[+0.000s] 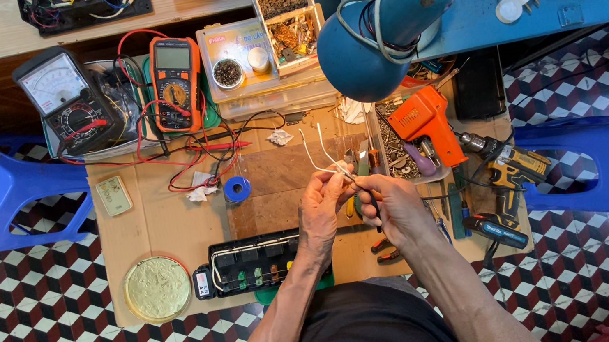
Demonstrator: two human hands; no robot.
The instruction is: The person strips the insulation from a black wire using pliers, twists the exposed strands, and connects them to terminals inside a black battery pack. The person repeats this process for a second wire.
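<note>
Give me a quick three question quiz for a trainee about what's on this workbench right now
1. True or false: both hands hold the thin white wires above the board.
2. Which tool lies right of the hands? A) orange glue gun B) hammer C) saw
3. Fill in: the blue tape roll lies to the ______ of the left hand.

Key
1. True: the left hand and right hand meet at the wires' lower ends.
2. A: the orange glue gun.
3. Left.
</note>
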